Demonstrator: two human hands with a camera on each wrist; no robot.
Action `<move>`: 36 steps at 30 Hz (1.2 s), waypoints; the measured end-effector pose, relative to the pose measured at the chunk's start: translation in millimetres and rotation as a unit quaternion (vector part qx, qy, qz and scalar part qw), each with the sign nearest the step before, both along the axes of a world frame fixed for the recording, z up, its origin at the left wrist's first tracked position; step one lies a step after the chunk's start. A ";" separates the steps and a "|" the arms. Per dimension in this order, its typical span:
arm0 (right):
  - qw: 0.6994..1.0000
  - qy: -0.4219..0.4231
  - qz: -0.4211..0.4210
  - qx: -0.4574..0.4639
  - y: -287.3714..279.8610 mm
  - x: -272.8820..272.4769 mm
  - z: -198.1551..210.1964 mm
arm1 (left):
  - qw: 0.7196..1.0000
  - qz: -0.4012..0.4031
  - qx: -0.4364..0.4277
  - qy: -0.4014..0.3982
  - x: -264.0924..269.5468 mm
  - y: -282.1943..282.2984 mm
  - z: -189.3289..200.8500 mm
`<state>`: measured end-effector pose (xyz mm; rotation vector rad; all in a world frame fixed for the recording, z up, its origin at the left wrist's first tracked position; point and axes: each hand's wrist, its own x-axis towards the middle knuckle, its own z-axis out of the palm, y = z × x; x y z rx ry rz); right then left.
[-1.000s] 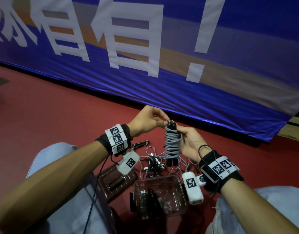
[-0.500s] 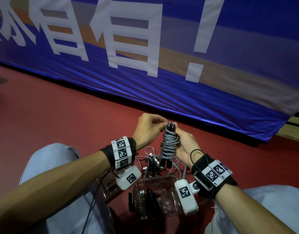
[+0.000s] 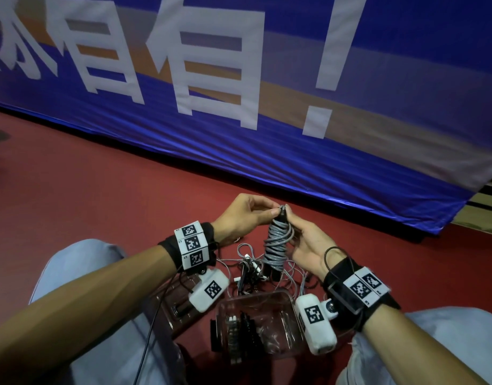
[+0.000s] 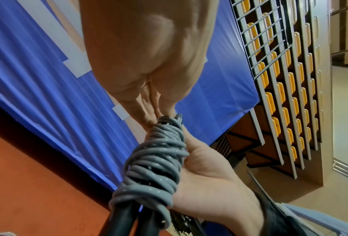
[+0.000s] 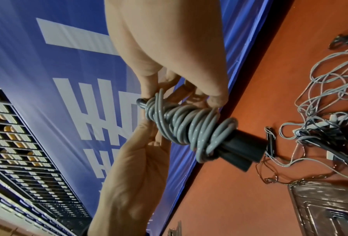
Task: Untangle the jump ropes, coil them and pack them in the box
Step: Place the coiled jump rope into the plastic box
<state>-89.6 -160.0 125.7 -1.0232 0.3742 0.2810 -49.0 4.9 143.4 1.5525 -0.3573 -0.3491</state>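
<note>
A dark red floor (image 3: 106,190) fills the lower part of the head view, matte and evenly lit. Across twelve o'clock hangs a creased blue banner (image 3: 267,159) bearing large white characters and an orange-brown band, its lower hem meeting the floor. At three o'clock the banner ends beside stepped wooden seating. The left wrist view shows tiers of yellow seats (image 4: 280,102) behind a grey metal railing (image 4: 264,39), with a pale beige floor (image 4: 346,111) beyond.

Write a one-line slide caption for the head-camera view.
Both hands, left and right, hold a grey jump rope wound around its black handles above the clear box.
</note>
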 end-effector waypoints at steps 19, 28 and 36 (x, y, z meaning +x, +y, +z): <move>0.999 -0.031 -0.008 0.029 -7.5 1.4 10.7 | 0.998 -0.060 -0.015 0.010 10.4 9.1 11.5; 0.998 -0.024 -0.054 0.010 1.3 6.0 1.1 | 0.998 0.055 -0.017 0.020 2.6 0.7 7.8; 0.986 -0.035 -0.153 -0.059 12.4 5.4 -8.1 | 0.997 0.026 0.021 0.066 5.6 -2.7 6.6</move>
